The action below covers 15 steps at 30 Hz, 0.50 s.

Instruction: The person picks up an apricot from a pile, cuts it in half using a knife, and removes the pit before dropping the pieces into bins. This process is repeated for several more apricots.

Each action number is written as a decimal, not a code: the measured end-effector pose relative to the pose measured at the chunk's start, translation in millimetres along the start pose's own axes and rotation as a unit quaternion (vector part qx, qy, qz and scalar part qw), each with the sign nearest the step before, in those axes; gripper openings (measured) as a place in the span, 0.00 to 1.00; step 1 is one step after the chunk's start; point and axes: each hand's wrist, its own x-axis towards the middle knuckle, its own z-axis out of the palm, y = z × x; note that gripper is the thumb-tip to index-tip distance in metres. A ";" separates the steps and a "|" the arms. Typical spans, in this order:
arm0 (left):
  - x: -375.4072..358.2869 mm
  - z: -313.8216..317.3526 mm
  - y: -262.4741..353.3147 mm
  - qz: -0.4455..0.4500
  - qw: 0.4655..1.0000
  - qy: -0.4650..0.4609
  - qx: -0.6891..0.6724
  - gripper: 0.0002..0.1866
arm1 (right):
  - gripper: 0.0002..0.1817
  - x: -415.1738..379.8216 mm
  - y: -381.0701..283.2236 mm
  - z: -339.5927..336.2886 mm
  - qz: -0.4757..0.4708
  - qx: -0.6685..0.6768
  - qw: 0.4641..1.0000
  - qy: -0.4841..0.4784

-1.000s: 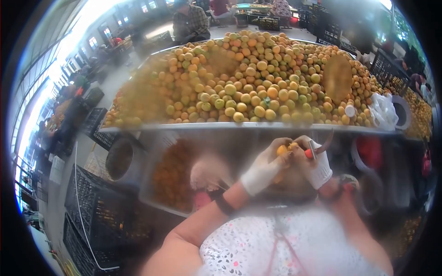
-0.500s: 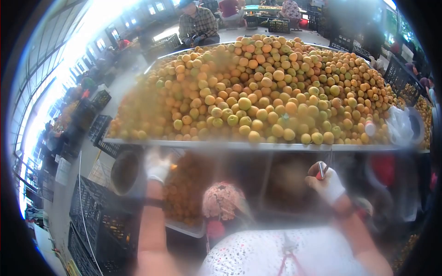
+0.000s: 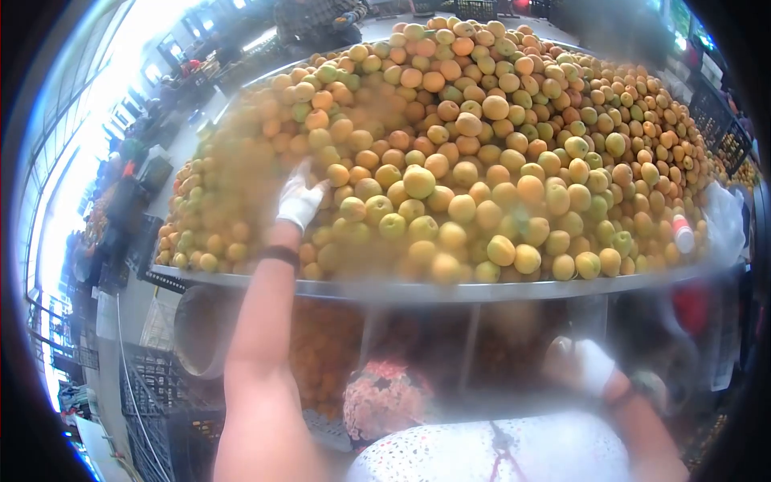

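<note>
The left arm is stretched out nearly straight over the front edge of the bench, and the white-gloved left hand (image 3: 299, 201) is held above the left part of a broad heap of round, yellow-to-orange fruits (image 3: 418, 182), its thumb and fingers spread; a dark band (image 3: 281, 254) is worn at that wrist. The right arm is bent, and the white-gloved right hand (image 3: 582, 365) is held low, below the front edge and toward the bench's right end; its fingers seem curled, but whether anything is gripped there cannot be told, because of blur. The left fingertips are veiled by a hazy smear, so contact with the fruits cannot be made out. The fruits at the left and along the middle of the front edge are softened by similar haze. At the far edge, a person in dark checked clothing (image 3: 317, 20) is cut off by the top of the view. The long bench (image 3: 514, 291) is bordered by a pale metal rim and is heaped from front edge to far edge. Near its front right corner, a small white bottle with a reddish band (image 3: 683, 234) and a crumpled, translucent plastic bag (image 3: 724, 217) are seen. Below the front left corner, a round grey bucket (image 3: 186, 333) and black slatted plastic crates (image 3: 148, 386) are placed on the floor, and the hall's left side is flooded with glare.
</note>
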 end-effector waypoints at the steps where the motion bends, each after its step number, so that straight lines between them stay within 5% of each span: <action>1: 3.0 8.6 -0.9 0.001 0.999 0.015 0.048 0.23 | 0.13 2.1 0.8 1.3 0.007 -0.004 1.000 -0.016; 2: 2.8 8.6 0.8 0.002 0.999 0.010 0.049 0.23 | 0.14 3.3 3.4 3.4 0.014 -0.008 0.999 -0.033; 4: -2.1 -3.0 4.9 -0.071 0.977 -0.043 -0.197 0.16 | 0.16 9.3 35.7 25.4 0.024 0.037 0.998 -0.037; 6: -9.4 -4.8 6.2 -0.109 0.971 0.007 -0.213 0.14 | 0.17 9.5 41.2 31.2 0.000 0.031 1.000 -0.001; 8: -5.7 -3.4 -13.6 -0.205 0.915 -0.080 -0.340 0.17 | 0.17 9.3 28.4 22.7 -0.017 0.004 1.000 0.007; 9: -0.2 3.7 -18.6 -0.205 0.914 -0.079 -0.340 0.17 | 0.18 10.3 24.8 18.7 -0.036 -0.025 0.999 0.018; 11: 14.1 15.3 -23.6 -0.058 0.995 -0.031 -0.071 0.25 | 0.18 9.9 34.3 26.3 -0.047 -0.024 0.998 0.016; 15: 46.9 10.8 -19.9 -0.183 0.954 -0.183 -0.151 0.29 | 0.18 10.3 40.5 32.3 -0.066 -0.007 0.997 0.029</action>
